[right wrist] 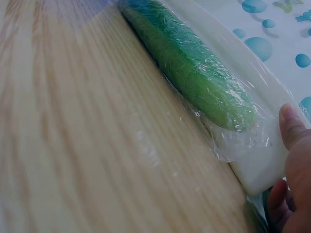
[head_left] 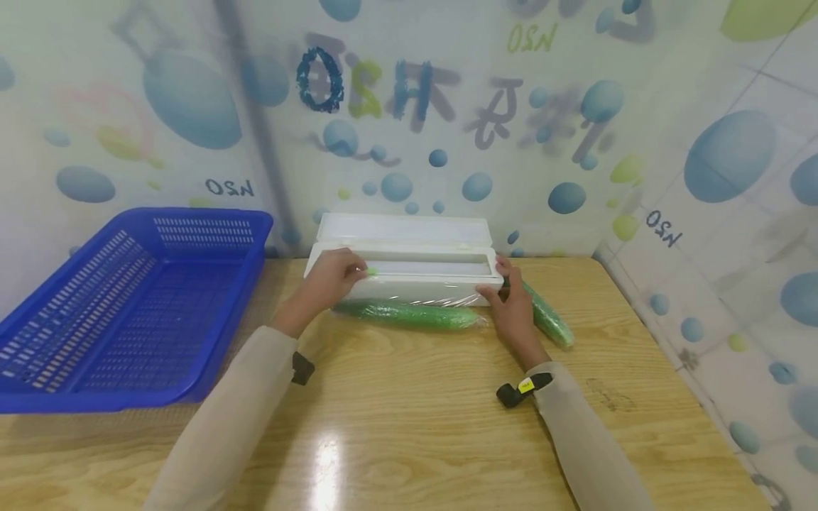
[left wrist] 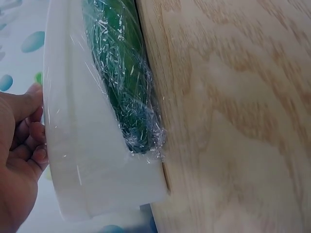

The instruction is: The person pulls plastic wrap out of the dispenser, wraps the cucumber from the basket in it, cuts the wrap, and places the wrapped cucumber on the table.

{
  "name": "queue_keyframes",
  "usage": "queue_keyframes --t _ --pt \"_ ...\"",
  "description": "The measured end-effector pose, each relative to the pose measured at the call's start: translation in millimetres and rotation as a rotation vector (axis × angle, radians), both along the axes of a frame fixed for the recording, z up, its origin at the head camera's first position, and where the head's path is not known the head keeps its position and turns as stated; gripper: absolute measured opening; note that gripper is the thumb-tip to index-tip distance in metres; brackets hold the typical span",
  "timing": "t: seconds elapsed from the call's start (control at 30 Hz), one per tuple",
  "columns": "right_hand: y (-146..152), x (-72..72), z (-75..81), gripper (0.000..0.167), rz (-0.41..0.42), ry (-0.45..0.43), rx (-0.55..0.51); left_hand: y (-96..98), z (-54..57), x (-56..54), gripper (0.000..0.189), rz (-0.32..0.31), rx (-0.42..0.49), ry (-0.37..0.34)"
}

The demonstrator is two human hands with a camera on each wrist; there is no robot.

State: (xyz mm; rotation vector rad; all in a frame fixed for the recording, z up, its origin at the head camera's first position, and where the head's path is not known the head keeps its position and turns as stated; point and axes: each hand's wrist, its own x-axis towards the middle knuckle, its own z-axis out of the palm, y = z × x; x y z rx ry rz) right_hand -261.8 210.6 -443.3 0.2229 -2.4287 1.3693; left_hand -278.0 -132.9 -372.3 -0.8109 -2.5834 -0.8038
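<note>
A white cling film dispenser (head_left: 409, 289) stands against the back wall, its lid (head_left: 402, 228) raised and a pale roll (head_left: 428, 268) lying inside. At the left of its front edge, my left hand (head_left: 334, 278) pinches a small green slider (head_left: 371, 272). My right hand (head_left: 514, 312) grips the dispenser's right end, thumb on the front face. Along the front lies a cucumber (head_left: 409, 315) wrapped in clear film, which also stretches up over the dispenser's face in the right wrist view. Another wrapped cucumber (head_left: 549, 317) lies slantwise beyond the right hand, partly hidden by it.
A blue perforated plastic basket (head_left: 166, 312) stands on the left of the wooden table (head_left: 409, 426). Behind the table rises a wall (head_left: 409, 149) with blue bubble prints, and another bubble-printed wall (head_left: 722, 284) borders the right side.
</note>
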Motion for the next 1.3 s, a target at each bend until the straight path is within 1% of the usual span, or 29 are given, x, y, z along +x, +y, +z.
queue_keyframes --t 0.27,0.43,0.63,0.9,1.1,1.3 --pt "0 -2.0 0.3 0.06 0.003 0.007 0.023 -4.6 1.0 1.9 0.007 0.002 -0.004 0.028" --pt "1 -0.9 1.5 0.061 0.0 0.002 0.023 -8.0 0.6 0.5 0.006 0.005 -0.004 0.047" --pt "0 1.3 2.3 0.062 -0.011 -0.007 0.02 -10.2 -0.8 1.6 0.006 0.003 0.014 0.039" --pt "-1 1.8 2.6 0.062 -0.018 -0.021 0.024 -11.6 1.5 5.5 0.006 0.009 0.037 0.023" --pt "0 2.5 2.1 0.061 -0.013 -0.016 0.019 -12.0 2.0 6.6 0.005 0.01 0.019 0.022" --pt "-1 2.8 3.8 0.062 0.002 0.003 0.011 -13.6 3.2 7.5 0.005 0.011 0.011 0.041"
